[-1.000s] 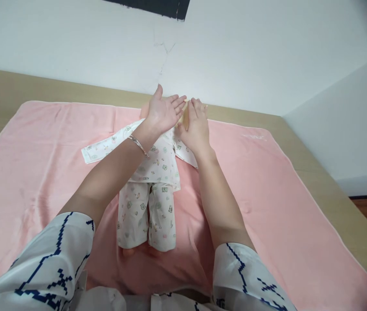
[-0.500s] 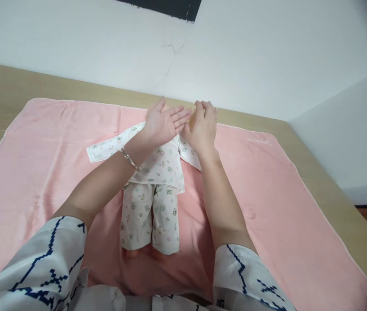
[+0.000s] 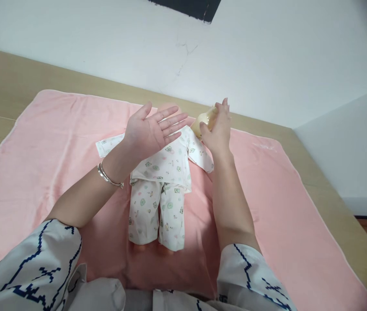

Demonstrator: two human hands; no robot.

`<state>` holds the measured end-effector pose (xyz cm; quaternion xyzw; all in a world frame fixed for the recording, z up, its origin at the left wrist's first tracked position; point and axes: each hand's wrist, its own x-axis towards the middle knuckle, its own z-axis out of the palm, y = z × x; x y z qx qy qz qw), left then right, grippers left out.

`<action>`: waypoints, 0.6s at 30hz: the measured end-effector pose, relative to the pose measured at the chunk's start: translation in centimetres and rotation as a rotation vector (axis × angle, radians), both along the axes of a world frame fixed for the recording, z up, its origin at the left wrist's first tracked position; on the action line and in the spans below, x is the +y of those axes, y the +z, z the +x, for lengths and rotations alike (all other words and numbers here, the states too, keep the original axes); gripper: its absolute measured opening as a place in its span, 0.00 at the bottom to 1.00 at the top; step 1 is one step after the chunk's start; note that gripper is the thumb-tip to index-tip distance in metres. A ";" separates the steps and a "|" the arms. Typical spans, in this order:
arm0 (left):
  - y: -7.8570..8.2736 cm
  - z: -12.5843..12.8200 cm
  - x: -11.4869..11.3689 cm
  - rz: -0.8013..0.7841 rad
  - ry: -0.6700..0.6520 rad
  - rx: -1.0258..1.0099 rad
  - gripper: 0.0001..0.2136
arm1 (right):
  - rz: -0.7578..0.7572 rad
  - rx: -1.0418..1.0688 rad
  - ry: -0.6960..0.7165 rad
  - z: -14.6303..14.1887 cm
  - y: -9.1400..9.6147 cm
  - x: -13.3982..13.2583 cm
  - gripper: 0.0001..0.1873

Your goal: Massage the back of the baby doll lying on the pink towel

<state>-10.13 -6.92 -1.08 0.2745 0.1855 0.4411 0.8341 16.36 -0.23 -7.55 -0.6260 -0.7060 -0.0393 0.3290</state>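
Note:
My right hand (image 3: 218, 129) is curled round a pale yellow, partly see-through baby bottle (image 3: 203, 121), held tilted beyond the doll's sleeve on the right. The fingers cover part of the bottle. My left hand (image 3: 151, 131) hangs in the air palm up, fingers stretched out and nothing in it. Below it a baby doll lies on its back in a white printed top (image 3: 167, 162) and matching trousers (image 3: 144, 211). The doll's head (image 3: 169, 111) shows only in part behind my left fingers. Small bits of its feet stick out of the trouser legs.
A pink blanket (image 3: 267, 207) with a pale edge is spread under the doll on a wooden table (image 3: 83, 80). A white wall (image 3: 105, 43) rises right behind the table, with a dark panel (image 3: 193, 7) at the top. Another wall stands to the right.
My hands have moved apart. The right hand has gone right with the bottle, which shows more plainly now. My left hand has shifted left and turned its open palm further into view.

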 end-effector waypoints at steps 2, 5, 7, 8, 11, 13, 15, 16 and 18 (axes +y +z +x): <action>0.2 -0.2 -0.2 -0.013 0.025 0.015 0.32 | -0.017 -0.007 0.006 -0.7 0.6 -1.0 0.35; 0.4 0.2 -0.8 -0.066 0.074 0.060 0.31 | 0.014 -0.021 0.043 -3.2 1.7 -3.4 0.27; 0.8 0.9 -1.6 -0.108 0.082 0.086 0.30 | 0.051 -0.019 0.168 -5.6 2.3 -5.6 0.24; 1.2 1.2 -2.0 -0.127 0.056 0.088 0.30 | 0.067 -0.022 0.249 -6.9 2.5 -6.9 0.25; 2.6 1.3 -3.3 -0.161 -0.079 0.075 0.31 | 0.133 -0.090 0.493 -10.7 2.8 -10.8 0.31; 3.7 0.5 -3.9 -0.153 -0.078 0.111 0.32 | 0.181 -0.088 0.601 -12.5 2.9 -13.5 0.38; 4.6 -0.8 -4.3 -0.104 -0.007 0.159 0.34 | 0.132 -0.096 0.708 -13.6 3.3 -15.7 0.44; 4.9 -1.4 -4.5 -0.069 0.020 0.161 0.35 | 0.130 -0.092 0.758 -13.9 3.5 -16.6 0.44; 5.2 -1.8 -5.2 -0.027 0.028 0.128 0.35 | 0.123 -0.088 0.819 -14.0 4.0 -17.8 0.44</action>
